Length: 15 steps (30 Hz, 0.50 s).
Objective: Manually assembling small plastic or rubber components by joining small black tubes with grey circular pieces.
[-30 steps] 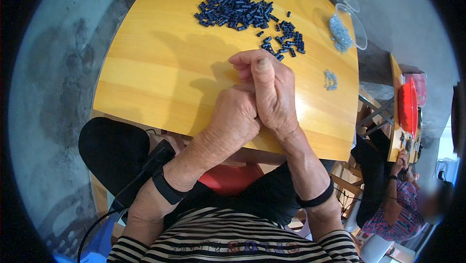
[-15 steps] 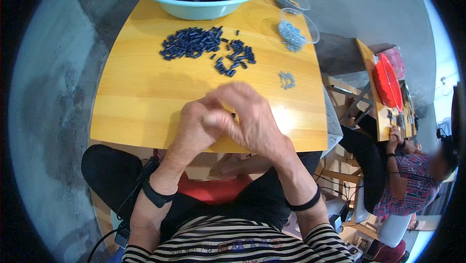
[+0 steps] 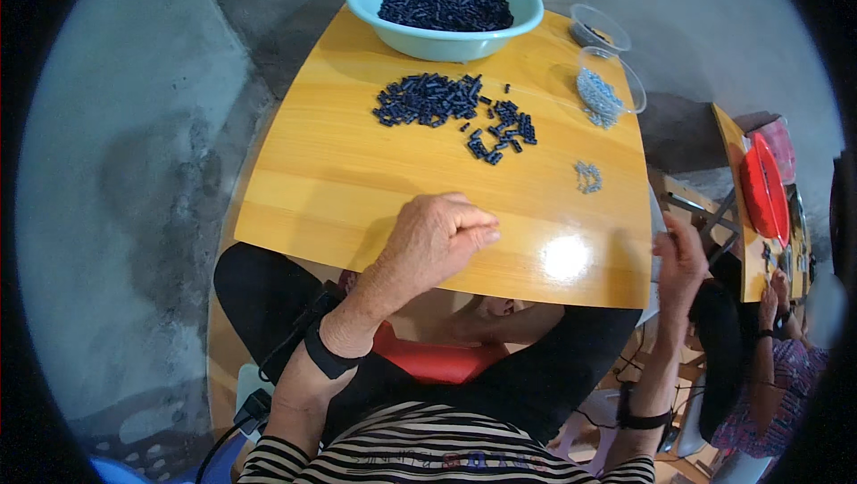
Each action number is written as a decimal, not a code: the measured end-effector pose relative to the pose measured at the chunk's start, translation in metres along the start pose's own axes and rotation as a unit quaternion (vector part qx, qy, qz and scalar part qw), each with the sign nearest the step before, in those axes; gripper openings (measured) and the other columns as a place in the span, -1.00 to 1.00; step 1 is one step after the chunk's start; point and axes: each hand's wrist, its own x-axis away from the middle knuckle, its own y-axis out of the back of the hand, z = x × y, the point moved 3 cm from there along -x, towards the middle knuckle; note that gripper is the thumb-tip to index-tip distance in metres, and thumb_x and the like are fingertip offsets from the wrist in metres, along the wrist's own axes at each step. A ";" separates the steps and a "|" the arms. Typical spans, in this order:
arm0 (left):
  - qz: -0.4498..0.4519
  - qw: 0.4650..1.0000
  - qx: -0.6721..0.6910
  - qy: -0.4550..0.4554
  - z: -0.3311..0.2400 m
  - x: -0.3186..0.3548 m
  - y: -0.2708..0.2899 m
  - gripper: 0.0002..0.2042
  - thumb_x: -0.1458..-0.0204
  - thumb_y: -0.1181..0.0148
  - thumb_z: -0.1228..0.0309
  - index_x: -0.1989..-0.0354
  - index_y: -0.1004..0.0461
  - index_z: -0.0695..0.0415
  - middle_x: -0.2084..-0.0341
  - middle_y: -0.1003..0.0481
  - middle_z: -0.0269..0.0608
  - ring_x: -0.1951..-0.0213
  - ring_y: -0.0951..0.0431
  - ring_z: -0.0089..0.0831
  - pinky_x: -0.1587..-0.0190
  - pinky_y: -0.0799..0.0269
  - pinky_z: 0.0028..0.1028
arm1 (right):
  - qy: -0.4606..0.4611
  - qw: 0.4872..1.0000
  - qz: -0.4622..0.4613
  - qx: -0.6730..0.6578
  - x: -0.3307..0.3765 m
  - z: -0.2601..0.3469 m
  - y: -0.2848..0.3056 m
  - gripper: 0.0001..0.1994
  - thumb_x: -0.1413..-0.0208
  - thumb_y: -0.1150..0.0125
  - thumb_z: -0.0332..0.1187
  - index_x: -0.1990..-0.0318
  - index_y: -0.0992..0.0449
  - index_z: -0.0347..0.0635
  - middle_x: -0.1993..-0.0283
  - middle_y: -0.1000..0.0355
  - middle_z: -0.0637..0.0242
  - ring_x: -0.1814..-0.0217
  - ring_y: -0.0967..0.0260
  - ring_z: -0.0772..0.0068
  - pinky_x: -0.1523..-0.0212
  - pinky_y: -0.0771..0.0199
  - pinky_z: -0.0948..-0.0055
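My left hand (image 3: 442,236) is over the near part of the yellow wooden table (image 3: 339,185). Its thumb and fingertips are pressed together in a pinch, and whatever they may hold is hidden. Off the table's right edge is my right hand (image 3: 681,261), its fingers curled in; I cannot make out anything in them. Farther up the table lies a pile of small dark tubular pieces (image 3: 428,98), with a looser cluster of the same dark pieces (image 3: 506,131) beside it. A small group of tiny pale, clear-looking parts (image 3: 588,178) lies toward the right edge.
A light-blue basin (image 3: 446,44) full of dark pieces stands at the far edge. To its right, a clear cup (image 3: 638,95) lies tipped with pale parts spilling out, near a clear tub (image 3: 622,40). At the far right, another person (image 3: 768,386) sits by a table with a red basin (image 3: 765,189).
My hands were together over the near table; now they are apart. The right has swung right, past the table edge, while the left stays over the table. The whole view has shifted.
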 end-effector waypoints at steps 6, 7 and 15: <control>-0.085 0.966 -0.243 0.010 0.003 -0.025 0.032 -0.85 0.13 -0.21 0.46 0.36 -0.57 0.21 0.51 -0.49 -0.05 0.42 -0.51 -0.12 0.35 -0.40 -0.29 | -0.087 0.959 0.112 0.245 0.000 -0.103 0.009 -0.60 0.09 -0.18 -0.61 0.00 -0.40 -0.29 -0.05 -0.37 0.04 0.10 -0.46 0.12 0.11 -0.46 0.34; -0.100 0.956 -0.277 0.011 0.005 -0.029 0.035 -0.86 0.13 -0.20 0.48 0.37 -0.57 0.21 0.51 -0.48 -0.04 0.40 -0.51 -0.10 0.34 -0.40 -0.27 | -0.084 0.961 0.113 0.239 -0.002 -0.102 0.005 -0.60 0.09 -0.18 -0.61 0.00 -0.40 -0.29 -0.05 -0.37 0.04 0.10 -0.46 0.12 0.11 -0.46 0.34; -0.177 0.948 -0.264 -0.011 0.040 -0.068 0.029 -0.85 0.15 -0.22 0.51 0.36 -0.57 0.19 0.48 -0.49 -0.04 0.37 -0.51 -0.10 0.29 -0.41 -0.25 | -0.030 0.997 0.068 -0.020 -0.030 0.009 -0.022 -0.70 0.05 -0.17 -0.63 0.10 -0.48 -0.29 0.11 -0.45 0.17 0.28 -0.43 0.48 0.28 -0.47 0.52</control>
